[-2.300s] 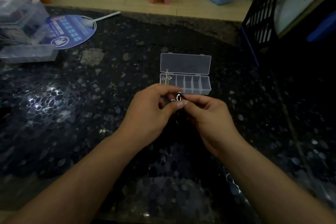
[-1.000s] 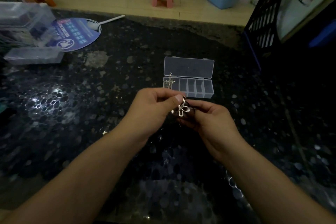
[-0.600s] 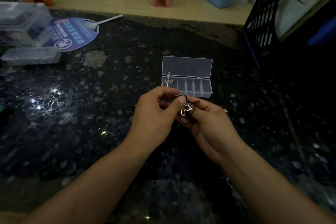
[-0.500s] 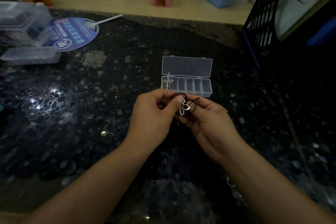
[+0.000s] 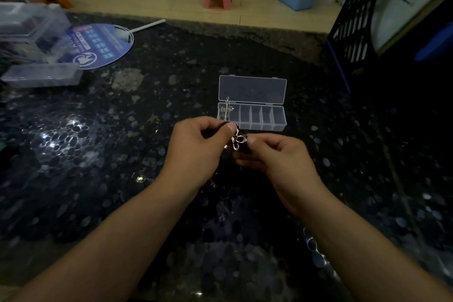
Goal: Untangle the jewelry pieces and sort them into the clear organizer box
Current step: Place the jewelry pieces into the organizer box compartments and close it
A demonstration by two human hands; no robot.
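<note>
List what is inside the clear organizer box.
A silver cross pendant stands in the leftmost compartment of the clear organizer box; the other compartments look empty. The left hand covers that compartment's near corner.

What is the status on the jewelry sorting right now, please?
Left hand and right hand both pinch flower pendant. Cross pendant in organizer box, leftmost compartment. Nothing blocking.

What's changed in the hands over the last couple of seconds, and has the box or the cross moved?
The flower pendant, barely showing before, has been worked out into view between the two hands. The left hand keeps its pinch on it; the right hand still holds the dark cord. The organizer box and the cross pendant in its left end compartment stayed put.
</note>
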